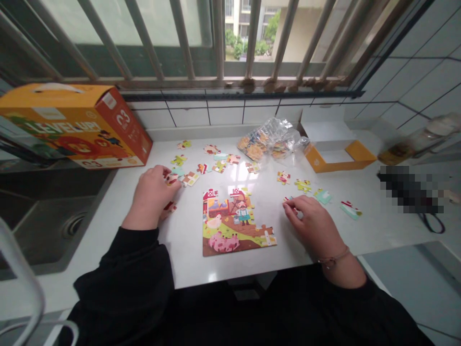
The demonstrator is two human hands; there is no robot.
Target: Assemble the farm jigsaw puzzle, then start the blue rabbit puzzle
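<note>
A partly joined jigsaw puzzle (223,226) with a farm picture lies flat on the counter before me. Its upper right part has an uneven, stepped edge. To its left, my left hand (153,192) has its fingers closed around a red-and-white puzzle piece (171,178), partly hidden by them. Another piece (169,208) lies beneath that wrist. On the other side, my right hand (313,221) pinches a small puzzle piece (287,199) between thumb and fingertips, mostly covered. Several loose pieces (190,178) are scattered behind the puzzle, and more, including a teal one (323,196), lie at the right.
An orange puzzle box (75,129) stands at the left beside a sink (75,230). Clear plastic bags of pieces (266,142) and an open box (334,154) sit along the back wall. A bottle (418,139) and a blurred dark object (410,190) are far right.
</note>
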